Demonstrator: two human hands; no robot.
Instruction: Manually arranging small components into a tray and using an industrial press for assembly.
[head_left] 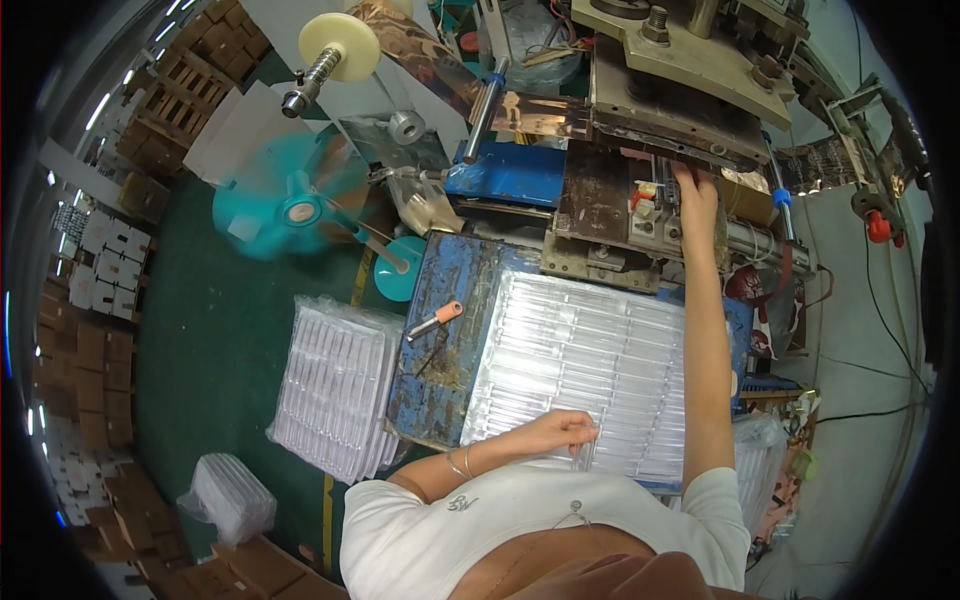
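Observation:
My left hand (565, 431) is closed in a pinch over the near part of a clear plastic tray (575, 350) with rows of long narrow compartments. From its fingertips hangs a slim, clear plastic piece (584, 456). My right arm is stretched far forward, and my right hand (695, 190) reaches in under the upper plate (680, 110) of a press machine. It lies beside a metal fixture (656, 215) with a small red and yellow part on it. The fingertips are hidden under the plate, so any object in them does not show.
A tool with an orange handle (449, 311) lies on the worn blue bench (425, 375). More clear trays (330, 390) are stacked to the left. A teal fan (300, 210) spins at the far left. Shiny copper-coloured foil (535, 115) runs into the press.

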